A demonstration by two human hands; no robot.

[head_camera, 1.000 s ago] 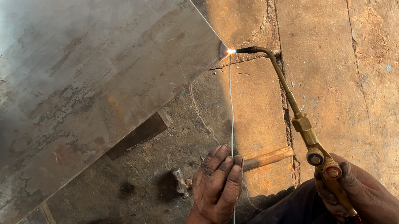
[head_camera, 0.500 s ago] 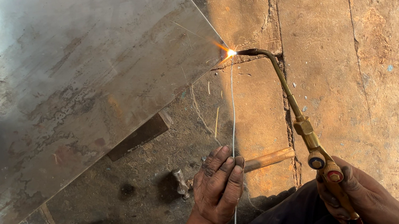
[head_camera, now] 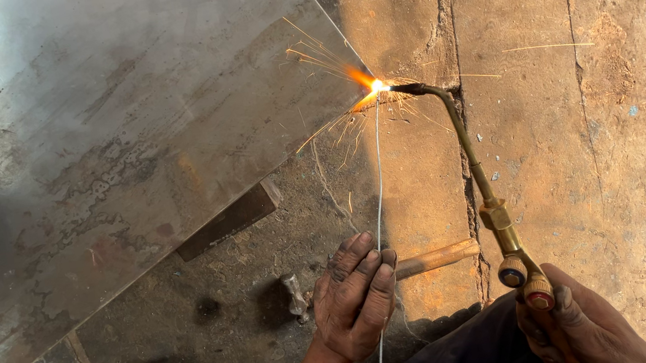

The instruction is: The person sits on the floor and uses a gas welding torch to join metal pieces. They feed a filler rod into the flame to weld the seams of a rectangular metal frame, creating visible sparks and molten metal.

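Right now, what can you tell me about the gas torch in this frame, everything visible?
The torch is brass-coloured: a thin tube curving to a dark tip, a hex fitting, and two round valve knobs, one reddish. The right hand grips its handle at the bottom of the frame. It is lit: a bright orange flame and sparks burst at the corner of the steel sheet, where the filler wire from the left hand meets it.

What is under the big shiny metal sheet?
A dark flat bar sticks out from under the metal sheet, lying on the dirty floor. The rest underneath is covered.
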